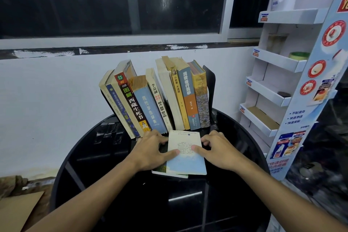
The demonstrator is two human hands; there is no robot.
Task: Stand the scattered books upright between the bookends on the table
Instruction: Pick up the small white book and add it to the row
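Several books (156, 98) stand in a row on the round black table (90, 156); the left ones lean left, the right ones lean against a black bookend (210, 81). A gap shows in the middle of the row. The left bookend (108, 102) is mostly hidden behind the leaning books. In front of the row a pale book with a blue-and-white cover (186, 158) lies flat on another flat book (165, 172). My left hand (150, 150) and my right hand (218, 150) grip the top book by its two sides, thumbs on its cover.
A white wall and dark window rise behind the table. A white cardboard display shelf (278, 88) stands at the right, close to the table's edge. Brown cardboard (17, 209) lies at the lower left.
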